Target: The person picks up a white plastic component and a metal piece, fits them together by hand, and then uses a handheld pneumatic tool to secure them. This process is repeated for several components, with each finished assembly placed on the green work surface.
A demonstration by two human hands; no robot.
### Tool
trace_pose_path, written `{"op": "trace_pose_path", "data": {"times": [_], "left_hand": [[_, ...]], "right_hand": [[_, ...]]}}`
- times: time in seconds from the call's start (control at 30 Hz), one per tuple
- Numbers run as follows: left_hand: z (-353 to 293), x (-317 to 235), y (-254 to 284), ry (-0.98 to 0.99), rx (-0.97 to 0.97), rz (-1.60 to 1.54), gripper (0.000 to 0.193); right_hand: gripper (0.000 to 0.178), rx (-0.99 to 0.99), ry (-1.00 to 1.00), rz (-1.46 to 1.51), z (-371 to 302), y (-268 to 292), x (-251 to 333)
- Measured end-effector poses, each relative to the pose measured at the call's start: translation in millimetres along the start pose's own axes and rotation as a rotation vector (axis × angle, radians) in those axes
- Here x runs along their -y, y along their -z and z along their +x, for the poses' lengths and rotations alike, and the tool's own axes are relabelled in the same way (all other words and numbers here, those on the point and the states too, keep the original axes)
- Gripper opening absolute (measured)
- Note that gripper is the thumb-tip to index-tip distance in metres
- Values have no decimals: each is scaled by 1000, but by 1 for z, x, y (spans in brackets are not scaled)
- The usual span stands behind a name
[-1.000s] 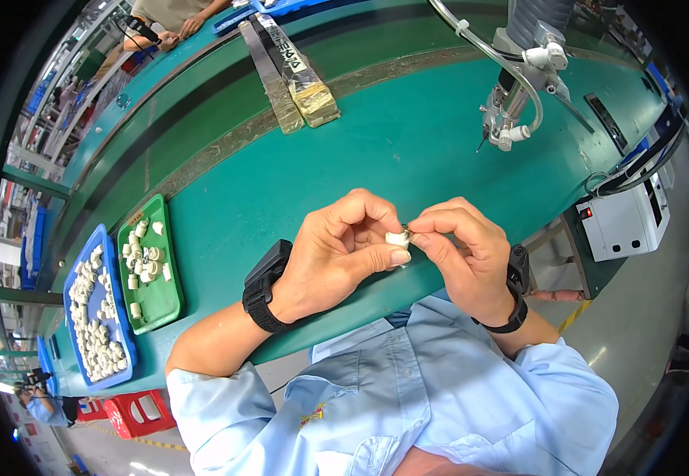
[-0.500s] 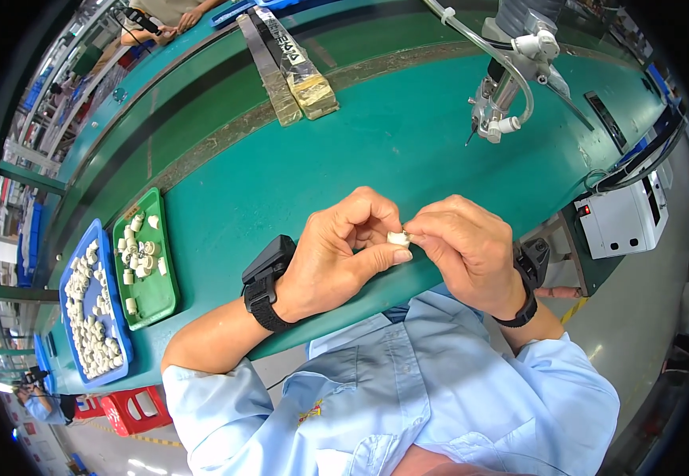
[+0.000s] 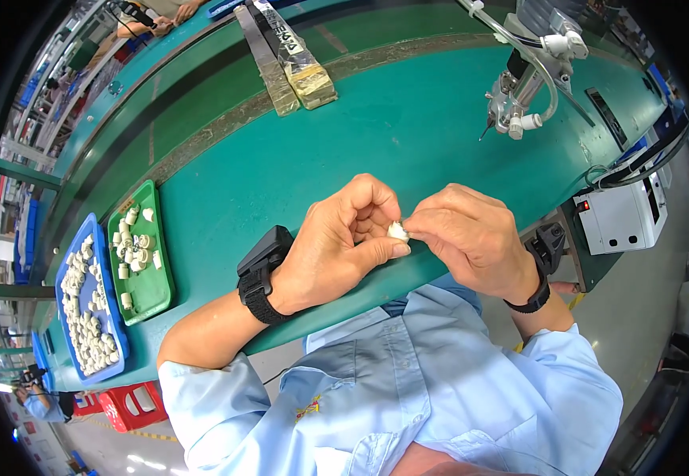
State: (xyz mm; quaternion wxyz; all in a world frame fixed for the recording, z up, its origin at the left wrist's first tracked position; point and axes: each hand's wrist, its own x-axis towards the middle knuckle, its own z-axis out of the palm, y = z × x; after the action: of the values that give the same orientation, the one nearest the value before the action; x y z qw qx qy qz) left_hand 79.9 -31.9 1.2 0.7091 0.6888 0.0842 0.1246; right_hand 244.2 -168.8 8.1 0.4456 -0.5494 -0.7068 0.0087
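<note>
A small off-white cylindrical plastic part (image 3: 397,232) sits between my two hands, over the near part of the green worktable (image 3: 281,174). My left hand (image 3: 344,230) is closed, its thumb and fingers curled round the part from the left. From the right, my right hand (image 3: 467,234) is closed in a pinch at the part's edge. Its fingertips touch there, and whether they hold something else too small to see cannot be told. The side of the part now facing up looks uneven; its details are too small to make out.
On the left, a green tray (image 3: 162,270) holds several similar white parts, and a blue tray (image 3: 124,349) beside it holds many more. A screwdriver-like machine head (image 3: 511,103) hangs at the far right. Taped bars (image 3: 305,71) lie at the back. A white box (image 3: 622,214) stands right.
The white part has turned between my fingers, showing a different side. Both hands stay close together, the right wrist shifted slightly rightward. The whole view has shifted a little.
</note>
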Motion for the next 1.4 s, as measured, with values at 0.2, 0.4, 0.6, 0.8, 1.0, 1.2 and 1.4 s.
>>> {"op": "trace_pose_path", "data": {"times": [0.2, 0.4, 0.6, 0.8, 1.0, 1.2, 1.4], "left_hand": [[0, 0, 0, -12, 11, 72, 29], [0, 1, -1, -74, -2, 234, 29], [3, 6, -4, -242, -113, 352, 28], [8, 11, 4, -318, -78, 557, 19], [16, 26, 25, -503, -68, 878, 14], [7, 26, 31, -471, -162, 896, 10], [9, 29, 29, -523, -210, 859, 10]], "right_hand": [[23, 62, 56, -25, 2, 3, -4], [24, 91, 52, 15, 4, 2, -10], [19, 131, -156, 222, 10, 0, -12], [19, 61, -350, 415, 10, -8, -15], [25, -11, -124, 117, 8, -2, -4], [22, -746, 306, 198, 47, 66, 3], [28, -756, 76, 463, 115, 105, -6]]}}
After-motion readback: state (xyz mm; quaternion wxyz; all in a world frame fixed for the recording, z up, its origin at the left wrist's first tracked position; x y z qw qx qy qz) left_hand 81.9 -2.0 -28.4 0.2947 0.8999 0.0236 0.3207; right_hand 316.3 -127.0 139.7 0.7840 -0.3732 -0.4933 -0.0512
